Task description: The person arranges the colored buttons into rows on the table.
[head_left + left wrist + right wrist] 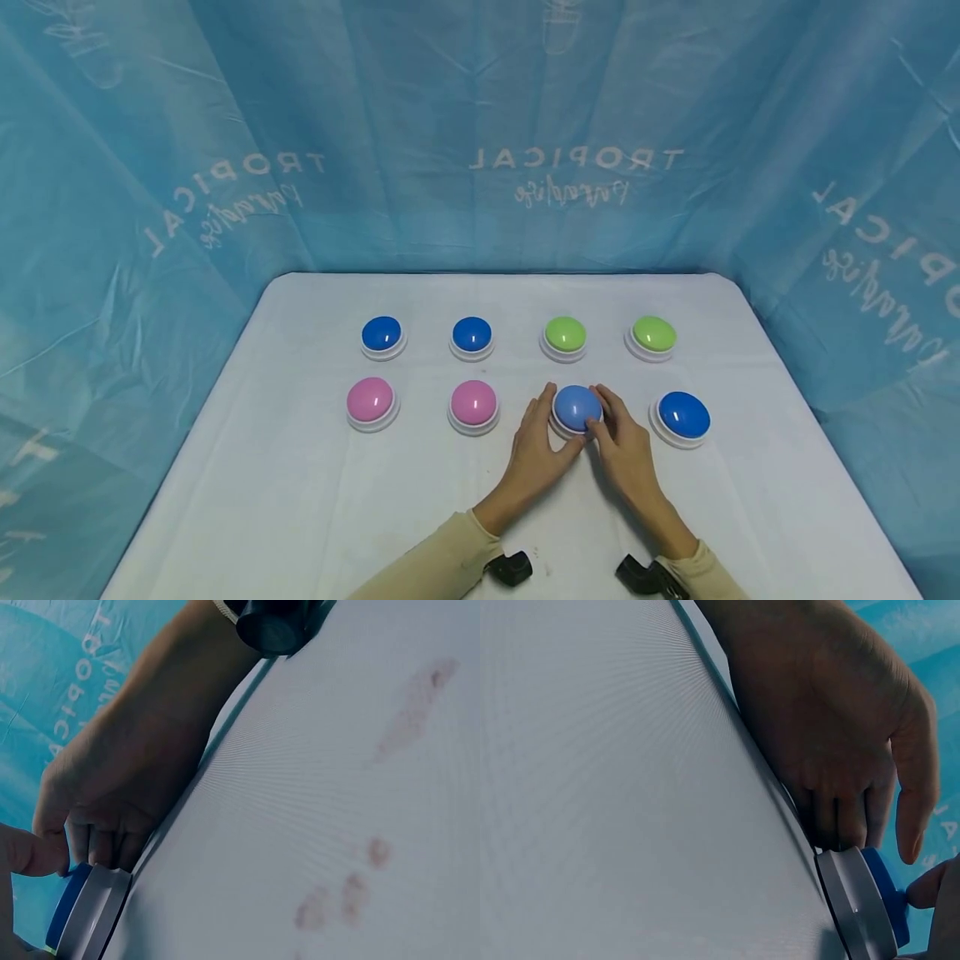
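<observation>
A round push button (577, 407) with a blue dome and white base sits on the white-covered table (420, 492), between both hands. The left hand (538, 454) holds its left side, the thumb near the front of the base. From the right, the right hand (628, 454) grips it, fingers along the far right side and thumb on the dome. In the left wrist view the right hand (127, 765) is at the button (94, 907). The right wrist view has the left hand (825, 727) behind the white base (855, 900). In the head view this dome looks paler than the other blue ones.
Two pink buttons (371, 402) stand to the left, another blue button (682, 417) to the right. Behind are two blue buttons (382, 335) and two green buttons (564, 337). A blue printed curtain (480, 225) surrounds the table. Black wrist cameras (510, 568) sit at both cuffs.
</observation>
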Tool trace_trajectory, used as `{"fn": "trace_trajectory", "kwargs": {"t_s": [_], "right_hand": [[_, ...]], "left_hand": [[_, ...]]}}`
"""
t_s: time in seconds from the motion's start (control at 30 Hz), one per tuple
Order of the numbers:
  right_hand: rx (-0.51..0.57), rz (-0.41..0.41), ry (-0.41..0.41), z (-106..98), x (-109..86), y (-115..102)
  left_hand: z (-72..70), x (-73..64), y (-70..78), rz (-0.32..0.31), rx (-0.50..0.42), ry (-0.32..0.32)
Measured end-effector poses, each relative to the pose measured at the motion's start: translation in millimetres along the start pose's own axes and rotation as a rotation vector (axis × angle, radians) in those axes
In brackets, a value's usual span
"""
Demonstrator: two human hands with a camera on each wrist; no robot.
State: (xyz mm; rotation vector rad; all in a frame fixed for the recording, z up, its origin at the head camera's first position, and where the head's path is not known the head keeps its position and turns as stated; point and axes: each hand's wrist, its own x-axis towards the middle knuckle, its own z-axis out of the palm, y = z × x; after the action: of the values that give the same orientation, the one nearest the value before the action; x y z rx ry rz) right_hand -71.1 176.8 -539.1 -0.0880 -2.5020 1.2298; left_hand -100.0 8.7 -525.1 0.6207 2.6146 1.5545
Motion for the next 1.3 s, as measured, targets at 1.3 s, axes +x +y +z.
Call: {"fn": "trace_trajectory", "kwargs": {"t_s": [1.3], "right_hand": [[0.318,-0.347,-0.211,44,-12.9,-51]], "left_hand": [[-66.4,-60.9,-30.5,0.222,0.008,-0.101]]}}
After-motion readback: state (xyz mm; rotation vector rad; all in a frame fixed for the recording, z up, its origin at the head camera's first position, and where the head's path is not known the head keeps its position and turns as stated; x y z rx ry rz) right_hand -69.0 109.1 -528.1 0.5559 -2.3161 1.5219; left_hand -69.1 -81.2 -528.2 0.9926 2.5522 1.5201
